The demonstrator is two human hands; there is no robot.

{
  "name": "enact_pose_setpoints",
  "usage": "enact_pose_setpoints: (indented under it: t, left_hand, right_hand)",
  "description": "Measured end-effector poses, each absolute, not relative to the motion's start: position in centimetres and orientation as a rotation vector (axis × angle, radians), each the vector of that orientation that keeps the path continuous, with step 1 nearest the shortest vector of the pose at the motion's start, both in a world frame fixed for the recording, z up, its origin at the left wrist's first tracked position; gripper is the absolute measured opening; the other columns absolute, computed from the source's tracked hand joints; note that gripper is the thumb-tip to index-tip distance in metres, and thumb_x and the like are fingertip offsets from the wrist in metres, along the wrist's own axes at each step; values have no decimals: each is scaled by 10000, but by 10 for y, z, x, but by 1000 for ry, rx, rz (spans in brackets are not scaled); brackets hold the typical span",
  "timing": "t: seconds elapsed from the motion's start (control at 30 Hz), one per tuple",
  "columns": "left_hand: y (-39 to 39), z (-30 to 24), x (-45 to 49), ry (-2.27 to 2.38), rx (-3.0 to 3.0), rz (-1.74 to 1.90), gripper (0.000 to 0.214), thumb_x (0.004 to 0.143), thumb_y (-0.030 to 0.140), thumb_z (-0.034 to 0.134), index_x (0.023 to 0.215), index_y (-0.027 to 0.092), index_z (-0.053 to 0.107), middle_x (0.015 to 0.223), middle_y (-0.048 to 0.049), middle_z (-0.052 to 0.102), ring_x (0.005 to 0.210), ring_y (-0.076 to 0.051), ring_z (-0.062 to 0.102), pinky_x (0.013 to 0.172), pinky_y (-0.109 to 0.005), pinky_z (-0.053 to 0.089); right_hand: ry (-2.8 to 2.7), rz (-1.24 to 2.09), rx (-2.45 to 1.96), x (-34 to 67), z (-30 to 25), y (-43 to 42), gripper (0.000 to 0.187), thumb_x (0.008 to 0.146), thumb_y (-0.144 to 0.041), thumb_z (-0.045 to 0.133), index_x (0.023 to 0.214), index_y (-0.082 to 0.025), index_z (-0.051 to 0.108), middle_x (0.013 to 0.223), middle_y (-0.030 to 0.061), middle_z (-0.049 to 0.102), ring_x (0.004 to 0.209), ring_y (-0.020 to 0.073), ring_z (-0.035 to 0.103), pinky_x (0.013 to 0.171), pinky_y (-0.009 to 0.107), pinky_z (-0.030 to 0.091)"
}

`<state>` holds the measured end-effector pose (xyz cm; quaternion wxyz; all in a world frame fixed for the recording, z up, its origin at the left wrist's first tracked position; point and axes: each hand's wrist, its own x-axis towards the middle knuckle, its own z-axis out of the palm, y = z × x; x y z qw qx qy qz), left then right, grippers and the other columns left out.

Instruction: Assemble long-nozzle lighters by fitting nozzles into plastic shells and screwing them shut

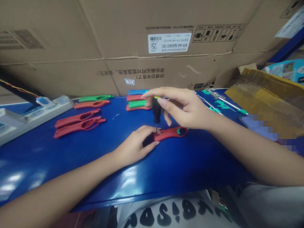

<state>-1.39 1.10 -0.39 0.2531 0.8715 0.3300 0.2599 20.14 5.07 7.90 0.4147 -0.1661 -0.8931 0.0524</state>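
Pinching black screwdriver (pixel 156 110) upright on red handle (pixel 166 134), in front of cardboard box (pixel 128 34): right hand (pixel 184 107). Left hand (pixel 136 144) clamped on handle's end. Looks mid-screwing; other handles (pixel 70 119) nearer box, can't tell if finished.

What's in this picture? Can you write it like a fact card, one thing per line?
Left hand: steadying one end of a red piece
Right hand: holding a dark screwdriver, tip pointing down at that piece
Table: shiny blue
Far left: white power strip
Beside the strip: one green piece, one orange piece, two more red ones
Behind: big cardboard box
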Motion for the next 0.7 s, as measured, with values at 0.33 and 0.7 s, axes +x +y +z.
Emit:
enact_pose_setpoints:
  t: [0.33,0.7]
  left_hand:
    - [11,-4,-14,897,2371,702,223,950,240,628,1168,206,594,1182,-60,689,1132,-215,649,1011,-376,508]
    - [11,-4,-15,912,2390,696,226,950,249,628,1170,211,597,1169,-62,692,1117,-225,655,1001,-392,516]
  right_hand:
    - [-2350,125,-377,207,84,49,425,1095,-333,291,1341,-149,584,1130,59,713,1033,125,664,888,272,536]
    - [-2244,65,-396,206,78,49,406,1085,-325,336,1293,-133,627,1090,77,738,1010,139,701,878,282,561]
